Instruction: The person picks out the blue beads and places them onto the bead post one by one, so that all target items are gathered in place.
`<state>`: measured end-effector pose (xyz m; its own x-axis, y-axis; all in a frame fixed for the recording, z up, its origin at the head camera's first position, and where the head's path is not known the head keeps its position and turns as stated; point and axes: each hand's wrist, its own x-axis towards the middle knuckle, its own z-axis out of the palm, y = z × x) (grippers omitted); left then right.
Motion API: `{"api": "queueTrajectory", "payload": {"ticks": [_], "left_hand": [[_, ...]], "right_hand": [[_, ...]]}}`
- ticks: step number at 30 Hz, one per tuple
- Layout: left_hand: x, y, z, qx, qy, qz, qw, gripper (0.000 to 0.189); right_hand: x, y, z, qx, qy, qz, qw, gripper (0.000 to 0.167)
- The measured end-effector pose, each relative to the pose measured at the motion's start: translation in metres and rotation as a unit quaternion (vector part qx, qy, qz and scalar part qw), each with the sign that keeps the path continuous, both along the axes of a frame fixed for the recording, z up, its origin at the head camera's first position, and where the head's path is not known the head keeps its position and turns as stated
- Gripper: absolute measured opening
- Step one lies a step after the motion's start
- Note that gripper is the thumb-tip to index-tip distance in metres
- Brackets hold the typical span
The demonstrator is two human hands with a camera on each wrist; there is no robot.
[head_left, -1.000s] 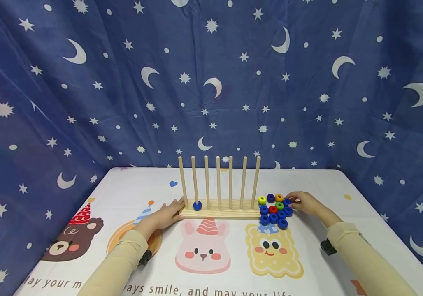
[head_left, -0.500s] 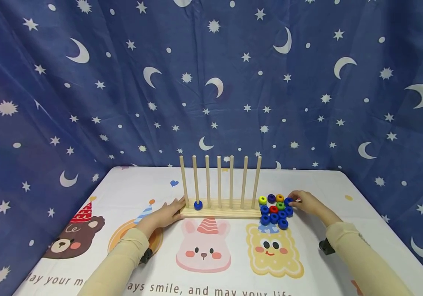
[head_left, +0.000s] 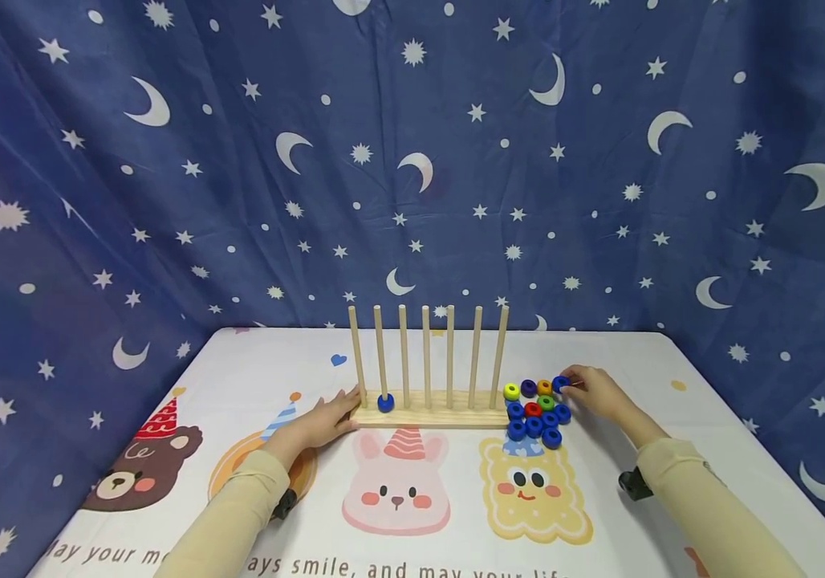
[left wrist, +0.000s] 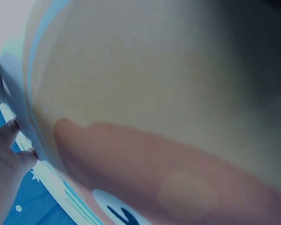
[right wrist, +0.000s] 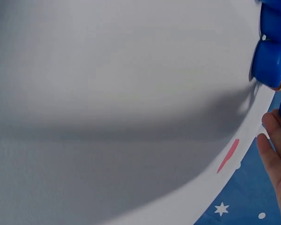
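A wooden peg rack [head_left: 430,419] with several upright pegs stands mid-table. One blue bead [head_left: 385,403] sits low on its second peg from the left. My left hand [head_left: 322,421] holds the rack's left end, thumb at the front and fingers toward the back; in the left wrist view its fingertips [left wrist: 28,158] show at the left edge. My right hand [head_left: 596,392] pinches a blue ring bead [head_left: 560,384] above the back right of the bead group. That bead shows only partly in the right wrist view, beside the fingers [right wrist: 274,157].
Beside the rack's right end lie several loose ring beads, mostly blue, with a yellow bead [head_left: 511,392], a dark purple bead [head_left: 528,388], an orange bead [head_left: 544,388], a green bead [head_left: 545,402] and a red bead [head_left: 532,410]. A blue starry curtain [head_left: 412,201] hangs behind the table.
My right hand has raised the pinched blue bead slightly up and away from the other beads. The left hand stays at the rack's end.
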<state>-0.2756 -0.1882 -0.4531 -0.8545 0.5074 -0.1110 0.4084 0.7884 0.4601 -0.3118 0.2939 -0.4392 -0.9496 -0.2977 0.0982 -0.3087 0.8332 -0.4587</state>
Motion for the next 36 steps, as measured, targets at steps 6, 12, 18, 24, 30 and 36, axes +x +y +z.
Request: {"api": "queueTrajectory", "payload": {"ticks": [6, 12, 18, 24, 30, 36], "left_hand": [[-0.001, 0.001, -0.001, 0.007, 0.003, -0.010, 0.9999, 0.058], [-0.002, 0.000, -0.003, 0.007, 0.008, -0.010, 0.9999, 0.058], [-0.003, 0.000, -0.003, 0.006, 0.008, -0.007, 0.9999, 0.059], [-0.001, 0.002, -0.002, 0.004, 0.000, -0.001, 1.0000, 0.059], [-0.002, 0.000, -0.001, 0.007, 0.002, -0.006, 1.0000, 0.059], [-0.003, -0.002, -0.002, 0.005, 0.000, -0.003, 1.0000, 0.060]], "right_hand": [[0.006, -0.003, 0.001, -0.021, 0.010, -0.019, 0.9995, 0.025], [0.010, -0.005, -0.002, -0.047, 0.032, -0.021, 0.9982, 0.025], [0.014, -0.005, -0.004, -0.073, 0.060, -0.027, 0.9951, 0.029], [0.025, -0.008, -0.002, -0.086, 0.092, -0.032, 0.9915, 0.033], [0.029, -0.014, 0.003, -0.106, 0.132, -0.031, 0.9851, 0.032], [0.034, -0.023, 0.010, -0.127, 0.152, -0.029, 0.9798, 0.031]]}}
